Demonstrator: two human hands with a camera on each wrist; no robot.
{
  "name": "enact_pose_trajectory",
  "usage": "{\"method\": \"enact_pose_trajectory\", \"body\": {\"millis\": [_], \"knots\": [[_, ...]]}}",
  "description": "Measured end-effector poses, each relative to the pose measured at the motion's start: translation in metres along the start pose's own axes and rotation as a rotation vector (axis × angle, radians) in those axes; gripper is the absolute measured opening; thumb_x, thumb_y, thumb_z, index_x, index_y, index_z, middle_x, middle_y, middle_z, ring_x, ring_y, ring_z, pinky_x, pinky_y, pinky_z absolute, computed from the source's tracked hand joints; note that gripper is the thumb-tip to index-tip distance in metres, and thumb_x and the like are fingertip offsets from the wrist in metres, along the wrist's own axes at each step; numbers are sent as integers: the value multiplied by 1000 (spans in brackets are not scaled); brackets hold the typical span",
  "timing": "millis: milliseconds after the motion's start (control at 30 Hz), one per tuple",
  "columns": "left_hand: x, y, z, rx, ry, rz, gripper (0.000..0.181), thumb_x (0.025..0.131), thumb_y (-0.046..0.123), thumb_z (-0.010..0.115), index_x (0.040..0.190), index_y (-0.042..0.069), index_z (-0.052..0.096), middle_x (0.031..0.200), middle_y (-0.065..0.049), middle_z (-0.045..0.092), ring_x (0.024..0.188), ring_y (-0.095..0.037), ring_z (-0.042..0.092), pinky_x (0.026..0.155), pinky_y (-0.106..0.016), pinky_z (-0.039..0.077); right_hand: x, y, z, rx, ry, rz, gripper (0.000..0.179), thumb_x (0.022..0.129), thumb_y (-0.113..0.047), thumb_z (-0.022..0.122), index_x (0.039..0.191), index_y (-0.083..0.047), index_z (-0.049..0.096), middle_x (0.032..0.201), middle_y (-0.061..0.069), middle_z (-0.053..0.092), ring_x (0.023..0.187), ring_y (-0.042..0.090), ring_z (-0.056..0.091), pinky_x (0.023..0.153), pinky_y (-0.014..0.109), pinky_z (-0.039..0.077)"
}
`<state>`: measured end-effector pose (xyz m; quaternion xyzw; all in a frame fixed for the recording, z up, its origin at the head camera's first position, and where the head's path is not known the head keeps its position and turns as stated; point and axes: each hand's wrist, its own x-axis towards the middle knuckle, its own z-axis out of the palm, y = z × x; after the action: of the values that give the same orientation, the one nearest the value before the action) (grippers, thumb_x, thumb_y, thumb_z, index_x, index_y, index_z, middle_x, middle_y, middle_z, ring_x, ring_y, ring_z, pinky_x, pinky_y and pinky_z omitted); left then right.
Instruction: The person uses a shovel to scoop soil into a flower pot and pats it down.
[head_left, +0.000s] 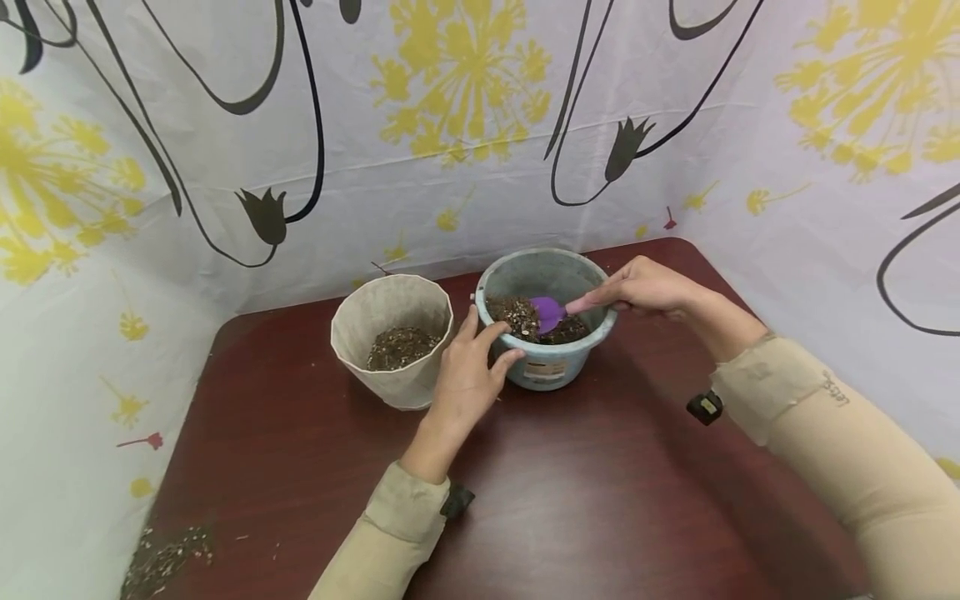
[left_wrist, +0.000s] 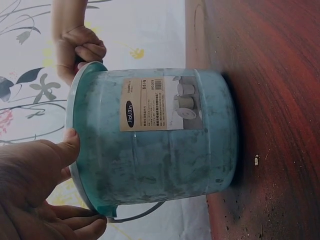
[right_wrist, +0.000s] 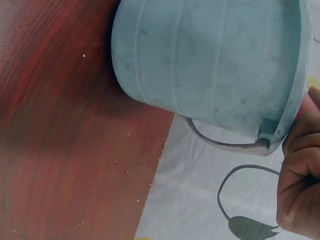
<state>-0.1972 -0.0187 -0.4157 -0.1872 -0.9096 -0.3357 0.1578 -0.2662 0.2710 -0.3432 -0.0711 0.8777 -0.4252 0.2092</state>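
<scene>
A blue-green plastic bucket (head_left: 577, 362) stands upright on the table with dark potting soil in it. My left hand (head_left: 471, 371) grips its near left rim; in the left wrist view the thumb lies at the rim's edge. With my right hand (head_left: 647, 286) I hold a small trowel (head_left: 549, 313) by its pink handle, reaching in over the right rim. Its purple blade is down inside the bucket, against a mound of soil (head_left: 517, 317). In the right wrist view, the curled right fingers (right_wrist: 302, 165) are beside the rim and the bucket's grey handle (right_wrist: 220, 144).
Left of the bucket stands a whitish faceted pot (head_left: 408, 388), partly filled with soil. Spilled soil (head_left: 168, 557) lies at the front left of the dark red table (head_left: 585, 467). A patterned cloth (head_left: 360, 158) hangs close behind the table and along its sides.
</scene>
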Motion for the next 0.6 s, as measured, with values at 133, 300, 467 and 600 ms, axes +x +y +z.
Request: {"method": "enact_pose_trajectory", "body": {"millis": [133,300,467,600], "knots": [[0,0,1,6,-12,-1,46,88,36,77,128,13,70,153,-31,39,137,-43,46,108,-50,45,-3,5,0,57,-5,7,33,91,-46,74,114,-24,80,54,-5,25,44,10,14,37,25,19],[-1,-1,1,-3,-20,5,44,90,37,76,127,14,70,154,-31,38,138,-43,45,109,-50,44,-7,11,-1,101,6,-31,35,92,-46,72,118,-22,78,56,-5,25,45,10,14,37,25,17],[-2,-1,0,-8,-14,14,45,90,37,76,128,13,70,154,-31,36,139,-43,43,111,-49,41,-9,17,-1,185,3,-83,36,94,-40,72,120,-16,77,56,-4,31,45,10,14,38,27,14],[-2,-2,-1,-4,-22,16,47,91,41,75,129,14,69,155,-31,35,139,-44,43,112,-50,40,-10,21,0,231,6,-115,34,95,-34,71,117,-10,77,58,-3,36,46,11,13,39,27,13]]}}
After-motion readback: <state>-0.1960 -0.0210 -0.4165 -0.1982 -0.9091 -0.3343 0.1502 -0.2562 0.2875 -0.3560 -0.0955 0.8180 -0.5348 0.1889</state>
